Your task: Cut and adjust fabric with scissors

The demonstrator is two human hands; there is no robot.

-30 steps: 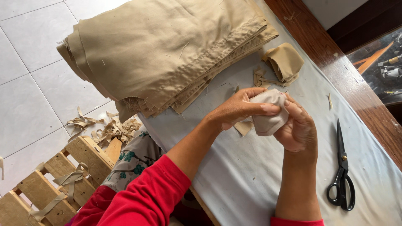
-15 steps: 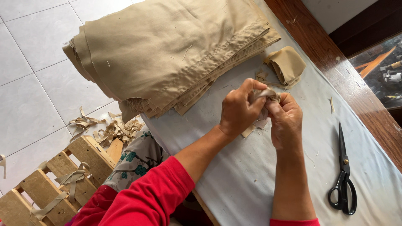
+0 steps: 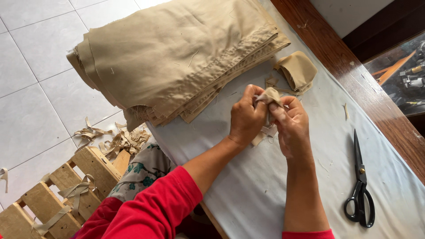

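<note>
White-covered worktop w/ scissors, folded cloth stack: left hand & right hand grips both pinching small beige fabric piece.

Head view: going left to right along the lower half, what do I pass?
Wooden crate → tan fabric scraps on the floor → left hand → right hand → black scissors.

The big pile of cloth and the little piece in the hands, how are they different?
The big pile of cloth lies flat on the table, many layers deep; the little piece is bunched up, pinched between the left hand and right hand. The pile hangs over the table edge; the piece is held above it. Both are tan.
</note>
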